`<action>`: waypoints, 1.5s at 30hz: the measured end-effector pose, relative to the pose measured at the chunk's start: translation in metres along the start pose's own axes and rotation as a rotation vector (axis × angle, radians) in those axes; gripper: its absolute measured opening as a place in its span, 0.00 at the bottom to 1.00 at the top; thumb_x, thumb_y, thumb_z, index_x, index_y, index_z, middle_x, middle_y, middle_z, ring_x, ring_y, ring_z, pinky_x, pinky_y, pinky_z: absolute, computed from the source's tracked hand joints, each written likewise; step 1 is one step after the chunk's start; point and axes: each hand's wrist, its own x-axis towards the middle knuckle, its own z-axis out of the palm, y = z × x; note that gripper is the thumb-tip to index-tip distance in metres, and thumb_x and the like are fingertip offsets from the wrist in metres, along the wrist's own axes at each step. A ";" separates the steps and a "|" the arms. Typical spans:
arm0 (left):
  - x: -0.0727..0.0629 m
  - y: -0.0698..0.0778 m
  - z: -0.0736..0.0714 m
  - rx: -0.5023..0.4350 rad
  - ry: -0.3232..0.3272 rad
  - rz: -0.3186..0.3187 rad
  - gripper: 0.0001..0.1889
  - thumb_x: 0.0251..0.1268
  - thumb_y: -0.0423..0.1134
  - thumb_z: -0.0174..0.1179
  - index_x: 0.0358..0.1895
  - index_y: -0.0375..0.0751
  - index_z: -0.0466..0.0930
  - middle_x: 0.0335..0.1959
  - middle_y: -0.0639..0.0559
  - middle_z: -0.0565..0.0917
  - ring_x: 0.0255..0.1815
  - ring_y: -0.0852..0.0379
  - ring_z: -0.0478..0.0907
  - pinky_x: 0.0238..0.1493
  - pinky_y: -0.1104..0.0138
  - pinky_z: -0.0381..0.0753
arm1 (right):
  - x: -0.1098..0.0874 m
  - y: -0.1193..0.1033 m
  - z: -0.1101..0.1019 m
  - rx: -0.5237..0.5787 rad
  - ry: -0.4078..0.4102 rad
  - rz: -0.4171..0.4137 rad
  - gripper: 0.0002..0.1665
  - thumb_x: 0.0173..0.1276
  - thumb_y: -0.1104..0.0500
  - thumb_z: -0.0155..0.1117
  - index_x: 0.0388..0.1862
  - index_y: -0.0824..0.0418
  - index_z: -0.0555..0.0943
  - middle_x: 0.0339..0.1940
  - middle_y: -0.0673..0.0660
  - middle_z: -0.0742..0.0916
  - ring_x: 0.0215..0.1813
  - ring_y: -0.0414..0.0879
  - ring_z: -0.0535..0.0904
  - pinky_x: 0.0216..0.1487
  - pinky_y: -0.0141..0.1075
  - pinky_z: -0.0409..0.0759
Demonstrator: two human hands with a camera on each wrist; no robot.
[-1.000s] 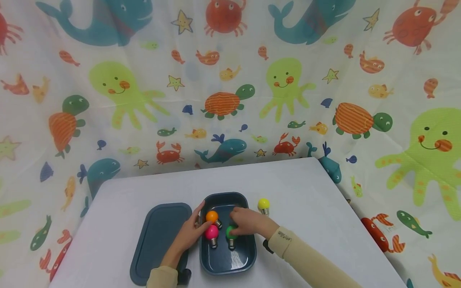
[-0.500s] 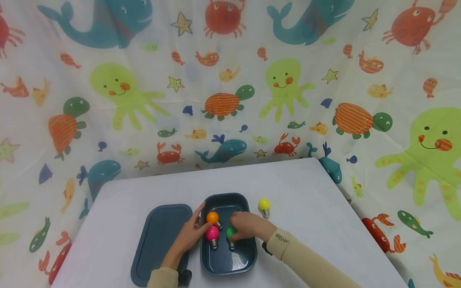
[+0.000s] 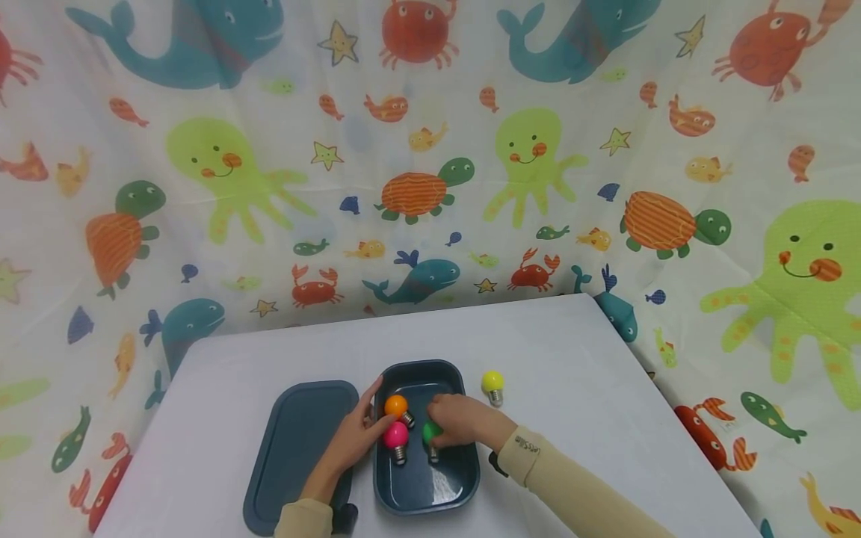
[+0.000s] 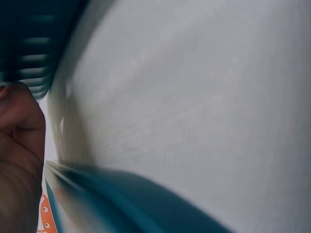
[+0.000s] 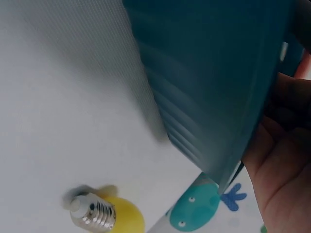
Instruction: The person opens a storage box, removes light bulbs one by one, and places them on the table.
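Note:
A dark blue rectangular container (image 3: 424, 499) stands on the white table. My left hand (image 3: 358, 437) grips its left wall, with the thumb over the rim beside an orange light bulb (image 3: 396, 406) and a pink light bulb (image 3: 395, 435). My right hand (image 3: 464, 421) reaches in over the right rim and holds a green light bulb (image 3: 430, 431), its metal base pointing toward me. The knuckles hide part of the green bulb. In the right wrist view the right hand (image 5: 286, 170) shows beside the container's ribbed outer wall (image 5: 204, 97).
A flat blue lid (image 3: 292, 441) lies left of the container, partly under my left forearm. A yellow light bulb (image 3: 493, 381) lies on the table (image 3: 558, 359) to the container's right. A curtain (image 3: 417, 112) with sea animals hangs behind the table.
My right hand has shifted slightly down over the green bulb, with the thumb now lower, near its base. The left hand and the other bulbs stay in place.

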 end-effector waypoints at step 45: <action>0.002 -0.001 0.000 -0.004 -0.004 -0.007 0.41 0.62 0.58 0.63 0.77 0.64 0.54 0.26 0.49 0.66 0.20 0.56 0.62 0.24 0.67 0.61 | -0.046 0.094 -0.065 0.230 0.257 0.351 0.21 0.62 0.57 0.70 0.50 0.68 0.79 0.40 0.57 0.79 0.40 0.48 0.74 0.47 0.41 0.79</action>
